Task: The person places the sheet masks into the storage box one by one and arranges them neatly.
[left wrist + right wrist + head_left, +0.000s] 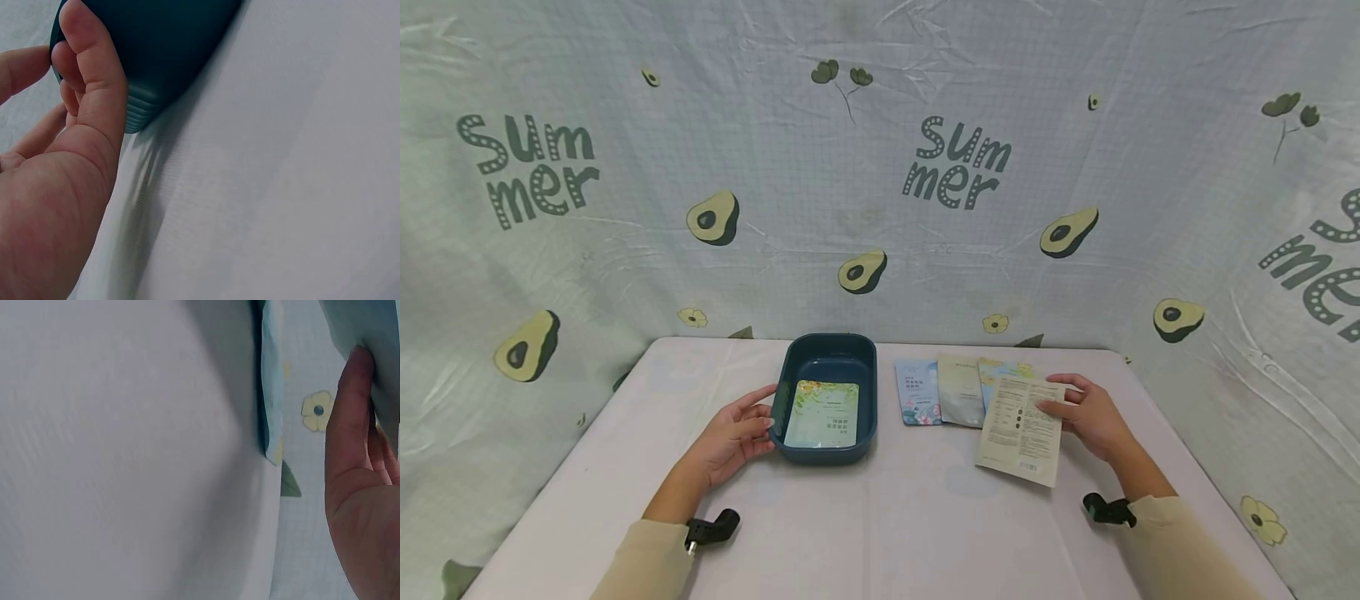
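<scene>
My left hand [735, 439] is at the left side of a dark blue plastic basin [823, 456], its fingertips touching the outer wall near the rim. The left wrist view shows the thumb [100, 87] against the basin's outside. A green facial mask packet [822, 417] lies flat inside the basin. With my right hand [1088, 417] I pinch a cream facial mask packet [1021, 429] by its upper right edge, thumb on the printed face. It is raised off the table and partly covers a blue-yellow packet [997, 369].
A light blue packet [917, 393] and a silver-beige packet [960, 392] lie overlapping between the basin and the raised packet. All stand on a pale tablecloth [917, 533]. Behind the table hangs a curtain [775, 275] printed with avocados.
</scene>
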`<state>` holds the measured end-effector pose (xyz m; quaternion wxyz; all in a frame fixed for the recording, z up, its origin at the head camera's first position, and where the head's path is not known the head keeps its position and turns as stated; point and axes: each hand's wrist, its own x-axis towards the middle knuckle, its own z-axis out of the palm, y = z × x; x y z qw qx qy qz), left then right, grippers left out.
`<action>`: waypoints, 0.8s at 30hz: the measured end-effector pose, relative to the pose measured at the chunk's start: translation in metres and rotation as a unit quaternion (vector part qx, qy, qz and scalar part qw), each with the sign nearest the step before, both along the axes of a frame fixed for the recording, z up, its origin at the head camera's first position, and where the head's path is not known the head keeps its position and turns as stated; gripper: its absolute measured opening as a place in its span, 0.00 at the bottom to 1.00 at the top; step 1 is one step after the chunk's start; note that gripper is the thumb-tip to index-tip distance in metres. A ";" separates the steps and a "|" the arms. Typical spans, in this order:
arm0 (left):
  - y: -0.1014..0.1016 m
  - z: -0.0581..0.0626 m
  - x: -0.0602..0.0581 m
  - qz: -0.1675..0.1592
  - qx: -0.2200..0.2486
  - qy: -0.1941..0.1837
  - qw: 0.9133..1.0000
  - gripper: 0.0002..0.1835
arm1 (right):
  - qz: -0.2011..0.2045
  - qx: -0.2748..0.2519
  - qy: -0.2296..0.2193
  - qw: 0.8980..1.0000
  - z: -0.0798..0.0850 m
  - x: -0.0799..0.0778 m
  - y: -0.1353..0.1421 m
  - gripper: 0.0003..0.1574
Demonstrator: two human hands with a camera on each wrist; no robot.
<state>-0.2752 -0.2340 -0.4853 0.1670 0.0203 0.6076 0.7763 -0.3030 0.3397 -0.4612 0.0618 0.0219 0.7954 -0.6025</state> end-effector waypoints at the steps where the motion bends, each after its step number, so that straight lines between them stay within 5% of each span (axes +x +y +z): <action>1: 0.000 0.000 0.000 0.000 0.000 0.000 1.000 0.40 | 0.001 -0.005 0.002 1.000 0.000 0.001 -0.002 0.45; 24: 0.001 0.001 -0.001 -0.001 0.011 -0.009 1.000 0.40 | 0.026 -0.044 0.014 0.999 -0.010 0.007 -0.044 0.43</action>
